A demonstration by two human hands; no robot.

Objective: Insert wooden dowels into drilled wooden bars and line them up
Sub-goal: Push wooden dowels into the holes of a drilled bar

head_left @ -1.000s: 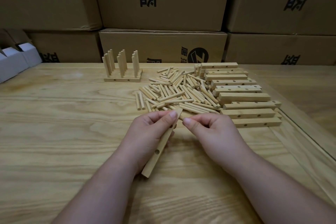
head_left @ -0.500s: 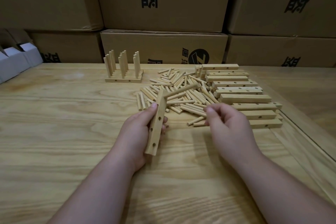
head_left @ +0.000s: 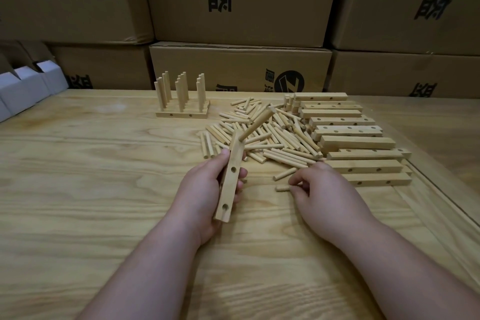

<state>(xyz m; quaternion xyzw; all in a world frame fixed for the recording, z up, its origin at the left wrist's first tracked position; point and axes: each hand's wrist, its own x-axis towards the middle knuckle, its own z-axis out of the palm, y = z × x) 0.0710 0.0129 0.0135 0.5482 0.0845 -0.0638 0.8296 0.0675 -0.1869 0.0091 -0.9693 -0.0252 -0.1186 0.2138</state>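
Gripped in the left hand point(head_left: 207, 189): a drilled bar point(head_left: 230, 184), thumb on one side, fingers curled round the other, held tilted off the table point(head_left: 78, 189) with its holed face turned up. One dowel point(head_left: 255, 125) already seated in the far hole, slanting up and away over the heap; two nearer holes open, probably kept facing up so the next peg can go straight in. Right hand point(head_left: 322, 189) lowered to the tabletop, fingertips pinched on a loose dowel point(head_left: 283, 188) lying just clear of the pile; whether lifted yet, cannot tell. Second stray dowel point(head_left: 284, 173) just beyond it, untouched. Behind both hands, the dowel pile point(head_left: 259, 138) spread loose and criss-crossed, likely the reason for picking from its near edge. To its right, unfilled bars point(head_left: 350, 143) stacked in rough rows. Far left of the pile, finished bars point(head_left: 181, 109) lined up side by side with dowels standing upright, marking where this one belongs. Cardboard boxes point(head_left: 239, 70) walled along the far edge; white cartons point(head_left: 23, 86) at far left. Nothing blocking the short path between pinched dowel and open hole.
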